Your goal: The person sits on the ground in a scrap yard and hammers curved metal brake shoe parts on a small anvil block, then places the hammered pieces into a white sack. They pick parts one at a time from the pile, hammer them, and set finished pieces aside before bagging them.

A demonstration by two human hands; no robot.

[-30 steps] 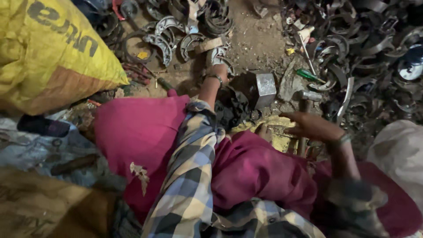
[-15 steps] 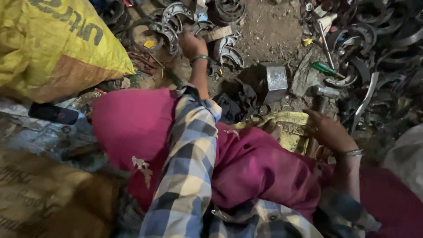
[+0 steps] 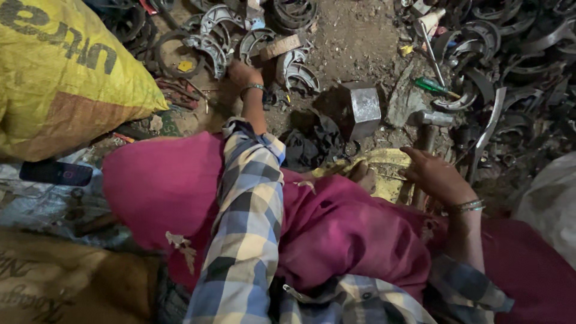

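Far left: yellow woven sack (image 3: 57, 72) w/ dark lettering. Left, nearer: dark phone (image 3: 55, 173) lying flat on grey sheeting. Near left: brown sack (image 3: 66, 285). Centre: steel block (image 3: 365, 108) on dirt floor (image 3: 354, 42). Right of block: green-handled screwdriver (image 3: 433, 86). Far right: heap of dark scrap rings (image 3: 528, 54).

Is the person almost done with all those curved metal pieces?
Not nearly. None look finished. The left hand is reaching into the curved metal pieces on the ground; the right hand grips a hammer by the steel block. Heaps of scrap pieces remain.
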